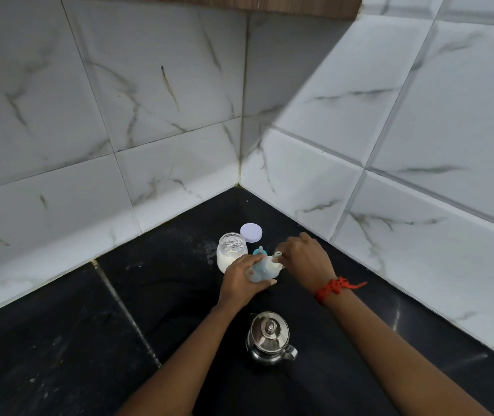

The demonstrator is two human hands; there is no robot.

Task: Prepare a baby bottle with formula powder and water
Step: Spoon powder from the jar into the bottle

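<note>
Kettle (269,337) stands nearest. My left hand (239,282) grips the bottle (266,270) mid-body — light, tippy plastic (I judge); my right hand (307,259) pinches a scoop (277,255).

One baby bottle (265,270), one scoop (277,254), one powder jar (231,250), one lid (251,232), one teat (260,251), one steel kettle (269,337).

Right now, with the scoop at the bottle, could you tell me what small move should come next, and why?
Probably tip the scoop fully into the bottle. The right hand pinches the scoop right at the bottle's mouth while the left hand grips the bottle. The jar stands open beside them, and the kettle sits lidded and untouched, so water seems to come later.
</note>
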